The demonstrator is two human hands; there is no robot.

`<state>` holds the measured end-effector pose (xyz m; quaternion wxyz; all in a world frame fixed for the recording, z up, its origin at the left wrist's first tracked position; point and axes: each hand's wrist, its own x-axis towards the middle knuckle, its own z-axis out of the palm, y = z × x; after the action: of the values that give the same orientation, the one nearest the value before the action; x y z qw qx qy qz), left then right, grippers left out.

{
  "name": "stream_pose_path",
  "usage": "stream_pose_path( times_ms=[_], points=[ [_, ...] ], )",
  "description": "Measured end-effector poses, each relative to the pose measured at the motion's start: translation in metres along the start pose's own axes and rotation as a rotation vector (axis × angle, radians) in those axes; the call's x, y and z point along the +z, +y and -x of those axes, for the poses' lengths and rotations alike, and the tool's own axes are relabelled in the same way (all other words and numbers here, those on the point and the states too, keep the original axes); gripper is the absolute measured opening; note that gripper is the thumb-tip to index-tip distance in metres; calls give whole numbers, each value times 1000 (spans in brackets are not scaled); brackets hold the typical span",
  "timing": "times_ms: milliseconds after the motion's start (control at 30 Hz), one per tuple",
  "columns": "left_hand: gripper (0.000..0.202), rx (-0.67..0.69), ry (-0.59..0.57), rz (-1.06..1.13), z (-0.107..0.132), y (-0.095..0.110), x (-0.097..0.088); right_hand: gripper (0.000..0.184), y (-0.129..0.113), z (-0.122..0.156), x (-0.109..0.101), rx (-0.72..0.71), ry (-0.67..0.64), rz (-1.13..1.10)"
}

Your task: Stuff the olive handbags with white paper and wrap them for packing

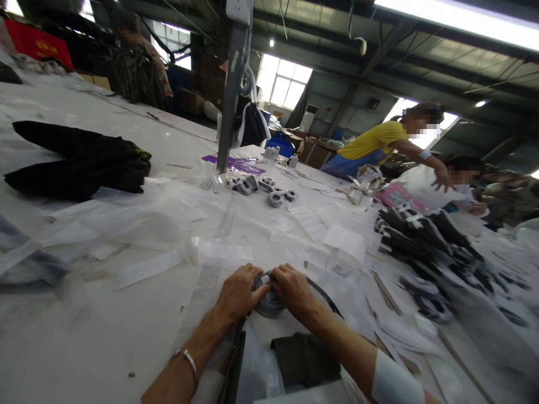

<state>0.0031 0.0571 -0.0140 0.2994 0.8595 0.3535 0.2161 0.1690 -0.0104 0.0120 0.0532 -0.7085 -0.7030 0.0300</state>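
My left hand [238,293] and my right hand [293,290] meet near the front edge of a white work table [105,336]. Both are closed around a grey rolled coil of strap [268,303], fingers curled over its top. A dark strap end [324,297] trails from the coil to the right. A bracelet sits on my left wrist. Below my hands lies a dark folded piece in a clear plastic bag [303,359].
Several more grey coils [273,197] lie mid-table beside a grey post [231,95]. Black garments [84,163] sit at left, a pile of dark bagged items [425,241] at right. White paper slips and plastic bags litter the top. Two people work at far right, another far left.
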Motion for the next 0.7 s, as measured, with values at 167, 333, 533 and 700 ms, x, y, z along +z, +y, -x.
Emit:
stream_pose_path(
  times_ms=[167,333,533,700],
  points=[
    [21,-38,-14,-152,-1,3,-3,9,4,-7,-5,15,35,-235],
    [17,-92,-27,-207,-1,12,0,10,88,0,-34,472,127,-457],
    [25,-111,-40,-138,-2,6,2,24,206,0,-39,911,172,-522],
    [27,-99,-51,-117,-2,2,3,38,220,-10,-8,955,263,-629]
  ],
)
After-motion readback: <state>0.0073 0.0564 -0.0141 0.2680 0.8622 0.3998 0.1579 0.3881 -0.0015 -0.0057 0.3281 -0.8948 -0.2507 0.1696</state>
